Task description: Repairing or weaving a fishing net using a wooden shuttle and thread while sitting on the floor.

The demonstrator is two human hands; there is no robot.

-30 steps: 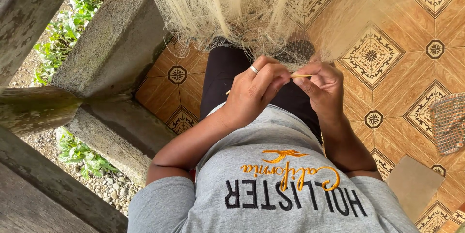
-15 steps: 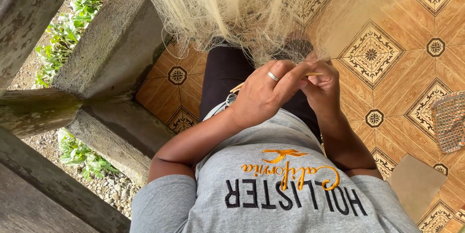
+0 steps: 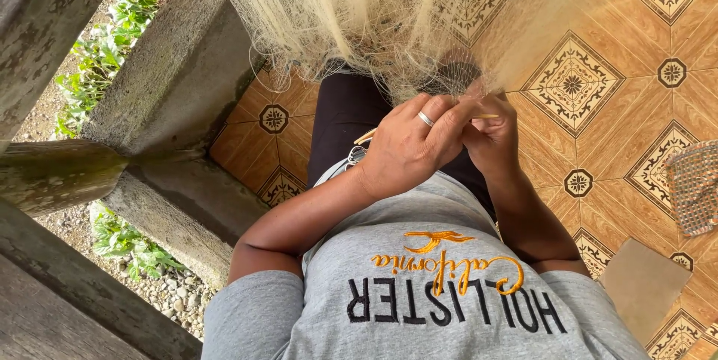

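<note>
We had both hands up at twelve o'clock: our left hand (image 3: 407,147), one ring on it, pinched shut on one thin wooden needle (image 3: 368,136), our right hand (image 3: 490,136) closed on the pale net (image 3: 351,16). Concrete beams (image 3: 172,83) hemmed nine o'clock; tiled floor (image 3: 621,68) lay open at three.

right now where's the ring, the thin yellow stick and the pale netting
ring (image 3: 425,118): head view, on the silver band around a left hand finger.
thin yellow stick (image 3: 366,136): head view, on its end left of the left hand.
pale netting (image 3: 336,8): head view, on the hanging bundle.
</note>
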